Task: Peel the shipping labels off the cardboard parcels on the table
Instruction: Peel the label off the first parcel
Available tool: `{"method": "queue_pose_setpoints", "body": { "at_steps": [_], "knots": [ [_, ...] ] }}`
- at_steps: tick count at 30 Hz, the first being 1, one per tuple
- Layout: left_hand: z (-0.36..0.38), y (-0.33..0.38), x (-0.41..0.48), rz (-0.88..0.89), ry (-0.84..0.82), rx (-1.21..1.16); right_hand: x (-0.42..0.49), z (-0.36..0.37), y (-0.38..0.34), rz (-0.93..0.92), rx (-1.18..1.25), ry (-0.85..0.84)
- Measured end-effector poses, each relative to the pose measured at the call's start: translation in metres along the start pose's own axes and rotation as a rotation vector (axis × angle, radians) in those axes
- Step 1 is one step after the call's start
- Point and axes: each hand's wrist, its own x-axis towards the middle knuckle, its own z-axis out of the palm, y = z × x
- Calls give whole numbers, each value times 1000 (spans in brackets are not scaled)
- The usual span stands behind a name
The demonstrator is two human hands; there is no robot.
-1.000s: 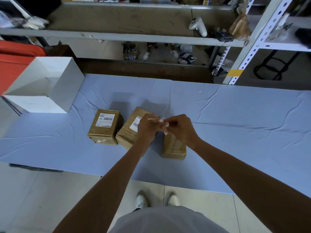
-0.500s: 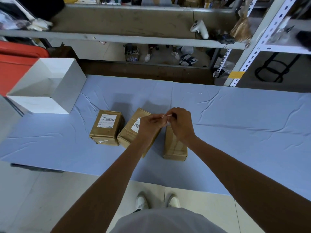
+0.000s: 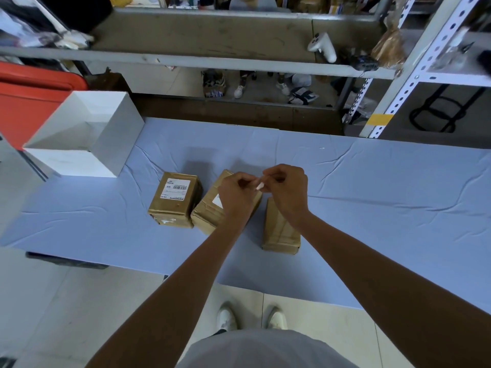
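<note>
Counter (image 3: 372, 195), blue cloth, metal shelving at 12 o'clock: three cardboard parcels (image 3: 174, 200) at centre, leftmost labelled "MX"; left hand (image 3: 236, 195) and right hand (image 3: 288, 192) fingers pinch rolled white label (image 3: 259, 186) above them.

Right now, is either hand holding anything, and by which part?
Both hands, left and right, pinch a small rolled white label between fingertips above the parcels, one grip at each end. No parcel is held.

Beside the white open square cardboard box (image 3: 87, 134), brown cardboard parcels (image 3: 174, 200) with black-printed white labels (image 3: 174, 189) are seen on the pale-blue-clothed counter (image 3: 372, 187).
</note>
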Motion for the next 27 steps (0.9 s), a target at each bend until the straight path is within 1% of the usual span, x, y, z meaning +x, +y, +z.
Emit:
{"method": "queue_pose_setpoints", "body": {
  "at_steps": [4,11,12,15,18,21,23,25,27],
  "knots": [
    [-2,3,0,71,-32,-16,5,-6,-3,50,79,21],
    [-13,2,5,57,-117,-89,5,-11,-9,163,237,-86],
    [-15,2,5,38,-141,-135,5,-11,-10,128,221,-112],
    [-21,2,6,-3,-199,-287,7,-15,-16,-48,49,-174],
    [-25,3,10,-11,-251,-286,11,-16,-17,-111,-38,-230],
    [-28,-3,15,-73,-209,-288,9,-9,-19,-177,-170,-303],
    [-31,-4,18,-91,-198,-262,6,-2,-23,-264,-253,-347],
    [-33,-2,21,-87,-211,-213,6,2,-22,-361,-327,-346],
    [-33,-1,23,-75,-231,-159,8,1,-19,-398,-378,-329]
  ]
}}
